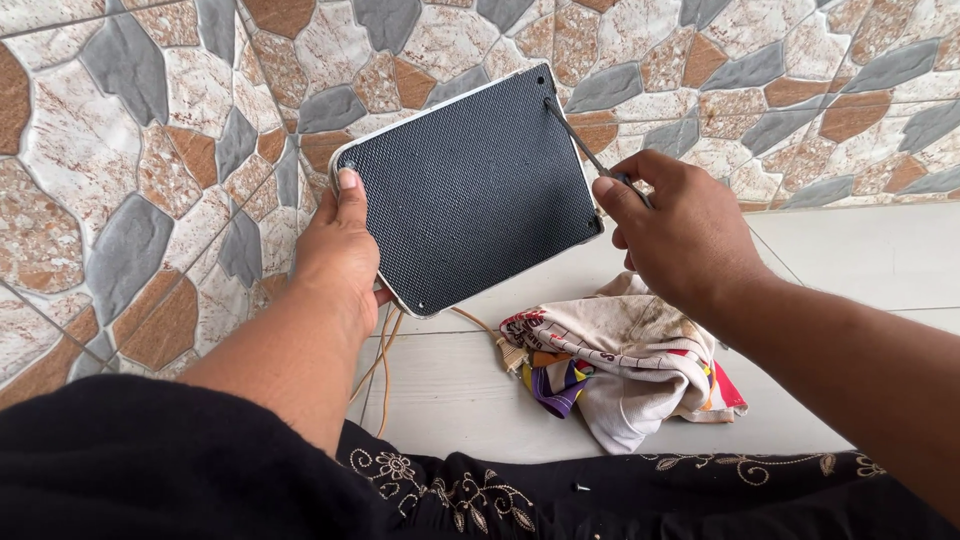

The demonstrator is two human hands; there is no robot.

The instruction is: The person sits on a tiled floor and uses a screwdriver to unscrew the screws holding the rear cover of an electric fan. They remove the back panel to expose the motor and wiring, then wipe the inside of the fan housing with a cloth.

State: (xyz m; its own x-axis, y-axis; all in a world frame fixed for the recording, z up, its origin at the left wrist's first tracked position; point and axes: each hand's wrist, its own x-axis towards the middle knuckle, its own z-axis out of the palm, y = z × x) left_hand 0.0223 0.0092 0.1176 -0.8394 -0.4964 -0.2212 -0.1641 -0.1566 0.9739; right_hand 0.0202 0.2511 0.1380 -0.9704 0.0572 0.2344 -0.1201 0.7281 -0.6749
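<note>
Loose screw [581, 488] on black cloth [500, 500]: could roll off. Left hand [340, 250] grips panel [470, 190]; right hand [680, 225] pinches screwdriver [580, 145], tip may slip at that angle.

A home setting: stone-patterned wall tiles [150, 150], pale tiled floor [860, 260], and a crumpled stained cloth [630, 365] lying there.

screwdriver [585, 150] handle hidden inside right hand [680, 225], cord [383, 365] end hidden under black cloth [480, 495], small screw [581, 488] too tiny to tell
</note>
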